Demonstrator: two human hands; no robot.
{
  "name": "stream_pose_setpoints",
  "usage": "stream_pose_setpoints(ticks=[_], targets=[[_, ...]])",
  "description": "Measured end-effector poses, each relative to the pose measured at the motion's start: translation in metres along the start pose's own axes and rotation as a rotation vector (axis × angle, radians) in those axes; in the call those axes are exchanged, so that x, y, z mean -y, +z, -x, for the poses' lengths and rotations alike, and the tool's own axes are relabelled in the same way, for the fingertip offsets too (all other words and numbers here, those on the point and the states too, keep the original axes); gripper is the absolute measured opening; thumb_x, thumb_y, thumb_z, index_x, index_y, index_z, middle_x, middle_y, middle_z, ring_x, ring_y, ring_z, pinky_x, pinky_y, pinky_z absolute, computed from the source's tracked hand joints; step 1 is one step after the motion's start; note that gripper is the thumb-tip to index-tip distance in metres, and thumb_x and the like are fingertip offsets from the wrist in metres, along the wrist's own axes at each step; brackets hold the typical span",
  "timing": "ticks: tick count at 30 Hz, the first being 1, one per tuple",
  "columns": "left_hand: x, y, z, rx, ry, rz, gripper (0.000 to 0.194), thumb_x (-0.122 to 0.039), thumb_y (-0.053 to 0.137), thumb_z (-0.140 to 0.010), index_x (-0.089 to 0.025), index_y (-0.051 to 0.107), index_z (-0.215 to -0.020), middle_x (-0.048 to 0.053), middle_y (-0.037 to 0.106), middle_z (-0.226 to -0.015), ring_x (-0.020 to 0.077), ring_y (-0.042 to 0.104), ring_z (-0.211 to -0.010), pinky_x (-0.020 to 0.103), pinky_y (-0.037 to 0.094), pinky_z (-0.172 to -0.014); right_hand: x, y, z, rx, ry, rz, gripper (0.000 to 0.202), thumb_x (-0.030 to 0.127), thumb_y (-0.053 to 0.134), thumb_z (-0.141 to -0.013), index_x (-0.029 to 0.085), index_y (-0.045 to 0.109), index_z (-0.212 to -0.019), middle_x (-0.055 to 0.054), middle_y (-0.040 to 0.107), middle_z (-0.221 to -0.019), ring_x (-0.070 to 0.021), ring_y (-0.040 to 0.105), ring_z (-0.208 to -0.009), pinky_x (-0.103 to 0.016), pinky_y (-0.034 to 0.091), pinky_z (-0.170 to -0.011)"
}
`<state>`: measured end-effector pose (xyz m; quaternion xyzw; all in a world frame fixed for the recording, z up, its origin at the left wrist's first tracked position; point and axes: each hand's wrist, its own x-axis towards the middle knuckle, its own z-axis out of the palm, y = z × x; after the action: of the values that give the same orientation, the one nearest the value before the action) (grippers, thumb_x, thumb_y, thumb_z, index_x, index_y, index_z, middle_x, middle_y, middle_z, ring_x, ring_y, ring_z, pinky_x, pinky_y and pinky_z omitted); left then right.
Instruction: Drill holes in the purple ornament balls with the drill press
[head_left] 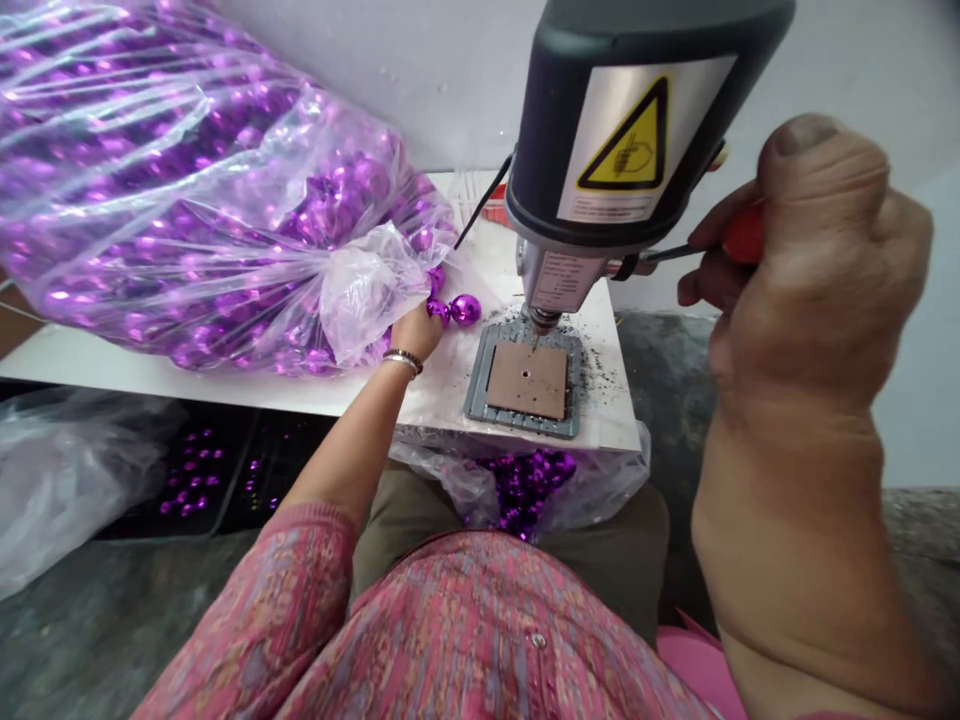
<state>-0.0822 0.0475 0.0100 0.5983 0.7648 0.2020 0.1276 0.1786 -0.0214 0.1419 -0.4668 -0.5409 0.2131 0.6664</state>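
1. A large, clear plastic bag (202,195) is bulging with glossy purple balls (345,200), its gathered mouth turning rightward.
2. One shiny purple round ball (466,310) is lying just outside that mouth.
3. A black-and-silver drill press (559,150) is standing upright, its red-knobbed lever (744,235) extending rightward.

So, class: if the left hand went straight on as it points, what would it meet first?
Probably the purple balls at the mouth of the bag; depth is unclear, so the left hand may already touch them.
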Motion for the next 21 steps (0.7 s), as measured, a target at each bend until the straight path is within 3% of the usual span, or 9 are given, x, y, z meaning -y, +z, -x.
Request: stream_pose_setpoints(ticks=[4,11,13,16,19,21], targets=[[0.003,0.003,-0.019,0.151,0.019,-0.159,0.046,-0.030,0.064,-0.088,-0.015,0.063,-0.132,0.018,0.074,-0.121,0.0346,0.067,-0.118,0.041,0.050,-0.100,0.000,0.001,0.004,-0.024,-0.063,0.038,0.043,0.046,0.049,-0.095,0.016,0.055,-0.064,0.003,0.043,-0.052,-0.0028,0.043,-0.047,-0.023,0.034,-0.051],[0.016,-0.005,0.019,0.155,0.121,-0.294,0.055,-0.028,0.073,-0.078,-0.014,0.062,-0.130,0.021,0.072,-0.121,0.0387,0.067,-0.115,0.046,0.049,-0.100,-0.007,-0.001,0.014,-0.057,-0.166,0.111,0.044,0.049,0.050,-0.096,0.017,0.055,-0.067,0.004,0.049,-0.061,-0.0012,0.046,-0.053,-0.025,0.037,-0.059],[0.019,-0.011,0.033,0.191,0.157,-0.144,0.061,-0.027,0.075,-0.075,-0.015,0.061,-0.133,0.019,0.071,-0.123,0.0347,0.068,-0.114,0.043,0.050,-0.100,-0.008,-0.001,0.015,-0.078,-0.156,0.121,0.044,0.049,0.051,-0.095,0.017,0.055,-0.067,0.003,0.051,-0.065,-0.0009,0.047,-0.054,-0.025,0.037,-0.058],[0.021,-0.011,0.051,0.379,0.177,0.399,0.069,-0.037,0.074,-0.078,-0.018,0.054,-0.141,0.014,0.071,-0.124,0.0242,0.071,-0.101,0.035,0.054,-0.087,-0.007,0.000,0.015,-0.111,-0.118,0.095,0.040,0.047,0.053,-0.094,0.017,0.054,-0.067,0.003,0.052,-0.064,-0.0019,0.047,-0.053,-0.025,0.038,-0.058],[0.012,-0.001,0.064,0.613,0.062,0.858,0.061,-0.048,0.067,-0.085,-0.020,0.054,-0.138,0.011,0.073,-0.111,0.0191,0.073,-0.085,0.030,0.054,-0.070,-0.004,0.003,0.013,-0.100,-0.095,0.050,0.038,0.044,0.053,-0.093,0.017,0.054,-0.066,0.001,0.050,-0.060,-0.0035,0.047,-0.054,-0.024,0.039,-0.058],[0.002,0.010,0.069,0.669,-0.031,0.982,0.048,-0.049,0.064,-0.088,-0.019,0.059,-0.127,0.010,0.072,-0.101,0.0191,0.074,-0.080,0.029,0.053,-0.065,-0.003,0.004,0.011,-0.083,-0.098,0.019,0.037,0.042,0.052,-0.092,0.016,0.054,-0.065,0.000,0.047,-0.058,-0.0046,0.048,-0.057,-0.022,0.040,-0.058]])
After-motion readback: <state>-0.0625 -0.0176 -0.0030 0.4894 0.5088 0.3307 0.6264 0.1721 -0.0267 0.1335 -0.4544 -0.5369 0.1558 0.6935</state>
